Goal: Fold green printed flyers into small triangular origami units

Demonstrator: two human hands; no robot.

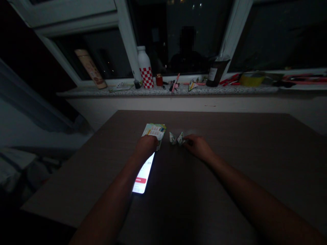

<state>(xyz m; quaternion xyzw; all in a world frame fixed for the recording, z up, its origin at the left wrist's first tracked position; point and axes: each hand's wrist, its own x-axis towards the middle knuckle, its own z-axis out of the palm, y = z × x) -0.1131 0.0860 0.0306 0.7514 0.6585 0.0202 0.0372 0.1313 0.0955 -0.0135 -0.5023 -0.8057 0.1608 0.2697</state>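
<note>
Resting on a stack of printed paper (154, 131), the left hand (146, 145) is pressing down with its fingers curled together on the sheet's near edge. Just right of the stack, the right hand (197, 145) is pinching a small folded paper piece (180, 138), fingers clamped on it; a second folded piece (172, 138) is lying beside it. A lit phone (143, 175) is lying on the tabletop (242, 143) just nearer than the stack.
</note>
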